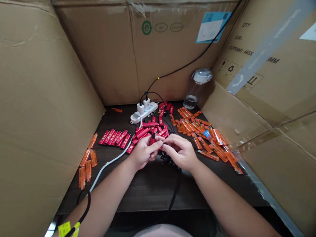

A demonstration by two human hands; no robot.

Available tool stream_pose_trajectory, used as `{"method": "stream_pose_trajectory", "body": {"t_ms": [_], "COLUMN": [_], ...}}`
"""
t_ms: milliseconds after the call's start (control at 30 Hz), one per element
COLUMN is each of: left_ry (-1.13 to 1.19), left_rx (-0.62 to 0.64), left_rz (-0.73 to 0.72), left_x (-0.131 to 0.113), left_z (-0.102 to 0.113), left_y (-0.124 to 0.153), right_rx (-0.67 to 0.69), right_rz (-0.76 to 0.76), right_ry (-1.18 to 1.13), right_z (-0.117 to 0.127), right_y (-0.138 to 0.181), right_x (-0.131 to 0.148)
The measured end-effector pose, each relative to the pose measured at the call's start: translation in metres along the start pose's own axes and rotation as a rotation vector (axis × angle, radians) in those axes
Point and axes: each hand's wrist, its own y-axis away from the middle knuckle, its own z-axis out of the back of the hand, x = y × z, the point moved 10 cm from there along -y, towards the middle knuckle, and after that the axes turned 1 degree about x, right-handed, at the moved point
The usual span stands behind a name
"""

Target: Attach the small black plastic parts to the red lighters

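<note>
My left hand (144,152) is closed around a red lighter (152,139), whose black top points up and away from me. Close beside it, the thumb and fingertips of my right hand (182,152) are pinched together near the lighter's lower end. What they grip, if anything, is too small to tell. Just beyond both hands lies a loose pile of red lighters (141,134). A row of red lighters with black tops (115,137) is lined up to the left. Partly hidden under my hands is a heap of small black parts (166,159).
Many orange translucent lighters (185,126) are scattered at right, several more (88,169) at left. A white power strip (144,113) with plugged chargers stands behind, its white cable (107,164) crossing the dark table (141,195). A water bottle (193,96) stands back right. Cardboard walls (110,57) enclose three sides.
</note>
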Motion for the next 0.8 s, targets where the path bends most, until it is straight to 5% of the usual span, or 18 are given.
{"method": "stream_pose_trajectory", "body": {"t_ms": [233,800], "left_ry": [0.077,0.355], "left_rx": [0.059,0.301], "left_rz": [0.077,0.265], "left_x": [0.005,0.014], "left_z": [-0.005,-0.024], "left_y": [0.002,0.008], "right_rx": [-0.203,-0.174], "right_rz": [-0.382,-0.632], "right_ry": [-0.245,-0.807], "right_z": [0.018,-0.004], "right_y": [0.004,0.01], "right_x": [-0.044,-0.067]}}
